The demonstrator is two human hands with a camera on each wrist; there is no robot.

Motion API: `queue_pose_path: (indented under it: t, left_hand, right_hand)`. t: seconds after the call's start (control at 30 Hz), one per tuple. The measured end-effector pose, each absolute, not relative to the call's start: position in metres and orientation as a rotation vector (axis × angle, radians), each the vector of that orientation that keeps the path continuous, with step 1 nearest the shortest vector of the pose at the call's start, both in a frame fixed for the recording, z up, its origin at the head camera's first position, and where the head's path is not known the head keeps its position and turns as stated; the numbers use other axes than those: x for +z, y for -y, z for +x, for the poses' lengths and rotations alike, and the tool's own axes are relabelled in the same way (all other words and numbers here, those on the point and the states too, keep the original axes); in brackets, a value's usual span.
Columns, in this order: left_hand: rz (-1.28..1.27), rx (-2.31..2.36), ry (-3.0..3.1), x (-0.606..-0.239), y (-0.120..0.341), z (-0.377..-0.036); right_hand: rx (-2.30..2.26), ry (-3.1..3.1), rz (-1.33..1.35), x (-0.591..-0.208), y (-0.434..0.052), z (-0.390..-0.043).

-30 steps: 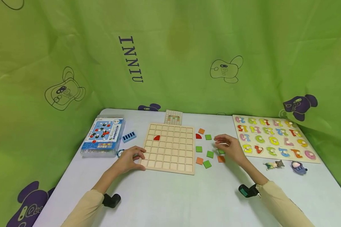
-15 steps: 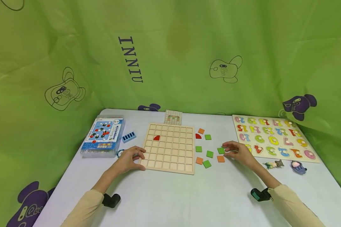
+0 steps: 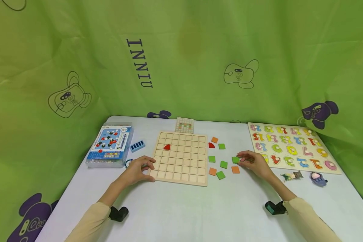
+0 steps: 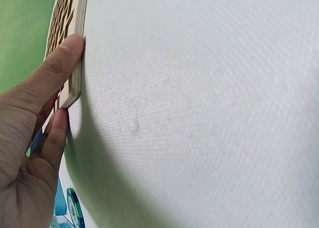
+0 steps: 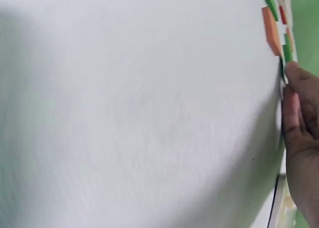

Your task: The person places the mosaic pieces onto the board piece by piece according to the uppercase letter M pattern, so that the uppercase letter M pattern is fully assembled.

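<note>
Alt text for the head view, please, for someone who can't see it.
A person's right hand touches a green tile with thumb and fingertips, while the left hand holds the near-left corner of a wooden grid board bearing one red quarter-circle. A boxed kit lies left, a number puzzle right, on a white table.

from here i see a pale wooden board [image 3: 182, 155], square and divided into shallow compartments, lying flat near the table [image 3: 181, 211]'s far edge. well beyond the board's right edge, my small square green tile [image 3: 235, 160] is pinched at its right side; whether it's lifted, i can't tell.
</note>
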State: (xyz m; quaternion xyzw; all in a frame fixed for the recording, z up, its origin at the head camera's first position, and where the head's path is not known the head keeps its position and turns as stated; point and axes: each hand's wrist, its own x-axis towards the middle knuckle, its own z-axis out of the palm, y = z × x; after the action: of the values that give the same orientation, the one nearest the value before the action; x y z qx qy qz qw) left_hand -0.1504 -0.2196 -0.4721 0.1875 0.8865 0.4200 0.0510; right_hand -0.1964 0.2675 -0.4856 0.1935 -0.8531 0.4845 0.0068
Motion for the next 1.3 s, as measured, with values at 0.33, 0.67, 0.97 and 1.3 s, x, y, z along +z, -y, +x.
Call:
queue_pose_path:
  t: [0.33, 0.67, 0.97, 1.3]
  left_hand:
    - [0.542, 1.3, -2.686, -0.474, 0.219, -0.151]
    - [0.527, 1.282, -2.699, -0.472, 0.218, -0.15]
    - [0.467, 1.203, -2.758, -0.466, 0.213, -0.15]
    - [0.454, 1.185, -2.767, -0.465, 0.211, -0.151]
  right_hand:
    - [1.687, 2.52, 0.432, -0.492, -0.259, -0.185]
    - [1.867, 2.433, 0.324, -0.488, -0.242, -0.186]
    - [1.924, 2.444, 0.25, -0.483, -0.22, -0.196]
    - [2.018, 2.398, 0.195, -0.483, -0.183, -0.209]
